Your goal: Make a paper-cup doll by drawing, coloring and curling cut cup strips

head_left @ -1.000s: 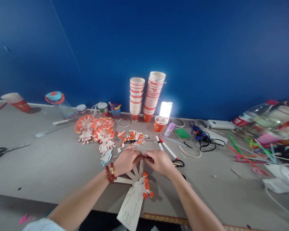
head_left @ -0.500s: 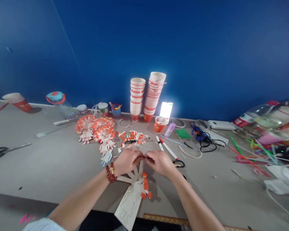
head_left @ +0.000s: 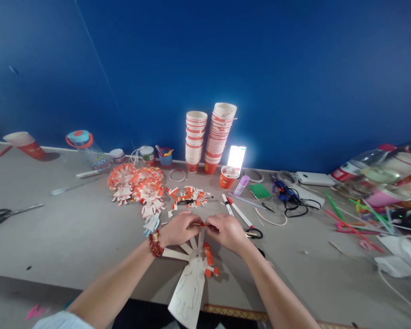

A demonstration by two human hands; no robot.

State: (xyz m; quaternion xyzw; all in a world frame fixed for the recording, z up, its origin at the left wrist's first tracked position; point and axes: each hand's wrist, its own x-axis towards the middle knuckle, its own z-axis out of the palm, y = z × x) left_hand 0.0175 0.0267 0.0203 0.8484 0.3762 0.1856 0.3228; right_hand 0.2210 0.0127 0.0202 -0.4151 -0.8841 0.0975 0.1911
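Between my two hands hangs a white paper cutout (head_left: 189, 290) with a figure drawn in dark lines, straight white strips at its upper left and curled orange strips at its right. My left hand (head_left: 178, 228), with red beads at the wrist, pinches near the tip of one upright strip. My right hand (head_left: 227, 231) pinches the same strip's end from the other side, fingertips close to the left ones. A thin reddish piece shows between the fingers; the fingertips hide its details. The cutout's lower end reaches toward the table's front edge.
Orange paper scraps (head_left: 192, 195) lie beyond my hands. Finished-looking paper figures (head_left: 147, 192) pile at left. Two cup stacks (head_left: 196, 141) stand by the wall, near a lit phone (head_left: 237, 157). Markers (head_left: 239, 212), black-handled scissors (head_left: 254, 233) and a glue gun (head_left: 286, 192) lie to the right.
The cutout has swung slightly, its lower end shifting right. My left fingers have drawn back a little from the right ones, baring the reddish piece between them.
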